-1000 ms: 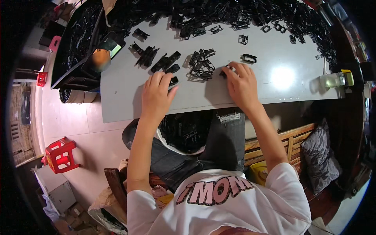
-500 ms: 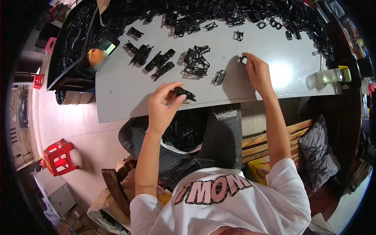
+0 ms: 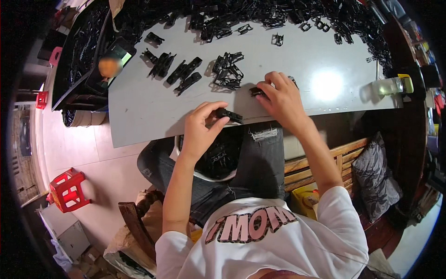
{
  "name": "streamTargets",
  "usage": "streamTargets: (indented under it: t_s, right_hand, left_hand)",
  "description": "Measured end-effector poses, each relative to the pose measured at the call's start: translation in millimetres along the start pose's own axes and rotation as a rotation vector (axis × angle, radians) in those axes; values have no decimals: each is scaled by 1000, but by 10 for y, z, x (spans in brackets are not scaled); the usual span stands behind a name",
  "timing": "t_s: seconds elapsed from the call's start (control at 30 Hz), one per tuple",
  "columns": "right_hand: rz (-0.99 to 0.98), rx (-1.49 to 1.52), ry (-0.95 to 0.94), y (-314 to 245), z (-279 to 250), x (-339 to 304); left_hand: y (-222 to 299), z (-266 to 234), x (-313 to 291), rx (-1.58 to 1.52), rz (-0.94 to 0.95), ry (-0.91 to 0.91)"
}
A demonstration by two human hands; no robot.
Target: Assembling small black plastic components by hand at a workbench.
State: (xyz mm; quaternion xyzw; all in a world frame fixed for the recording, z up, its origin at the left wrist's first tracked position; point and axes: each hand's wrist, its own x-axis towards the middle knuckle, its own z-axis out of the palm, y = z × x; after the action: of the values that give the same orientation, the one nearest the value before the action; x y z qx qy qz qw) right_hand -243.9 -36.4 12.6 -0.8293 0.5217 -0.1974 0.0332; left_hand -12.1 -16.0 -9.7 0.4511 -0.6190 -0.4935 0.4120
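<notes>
Near the table's front edge, my left hand [image 3: 202, 125] pinches a dark black plastic part [image 3: 230, 115] between thumb and fingers. To its right, my right hand [image 3: 283, 100] has thumb and fingertips closed on a small black plastic frame [image 3: 255, 91] at the tabletop. Another black piece [image 3: 293, 82] peeks out past the back of that hand, mostly hidden; whether the hand touches it I cannot tell. Just beyond lies a loose cluster of open black frames [image 3: 227, 70]. Longer solid black parts [image 3: 185, 70] lie in groups to the left.
Heaps of black plastic parts [image 3: 269, 14] line the far side of the grey table [image 3: 148, 116]. A phone [image 3: 118, 58] leans at the left beside a black bin. On the right lies a clear jar [image 3: 389, 87]. A container of black parts [image 3: 218, 160] sits between my legs.
My right hand has moved left and nearer, onto the frame lying on the table. My left hand has shifted slightly right, still holding its black part.
</notes>
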Motion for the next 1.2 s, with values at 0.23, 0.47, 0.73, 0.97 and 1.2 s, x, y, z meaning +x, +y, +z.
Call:
streamTargets:
  t_s: [0.23, 0.47, 0.73, 0.97, 1.2]
  right_hand:
    - [410, -151, 320, -15, -61, -94]
    - [117, 247, 153, 170, -94, -147]
    - [-18, 153, -47, 60, -40, 88]
    - [114, 145, 4, -43, 49, -38]
    - [-4, 470, -85, -464, 56, 39]
  left_hand:
    - [6, -46, -77, 20, -36, -10]
    - [38, -33, -64, 33, -35, -43]
    - [17, -48, -84, 31, -45, 1]
    - [71, -3, -81, 45, -9, 5]
    - [-16, 26, -64, 46, -60, -7]
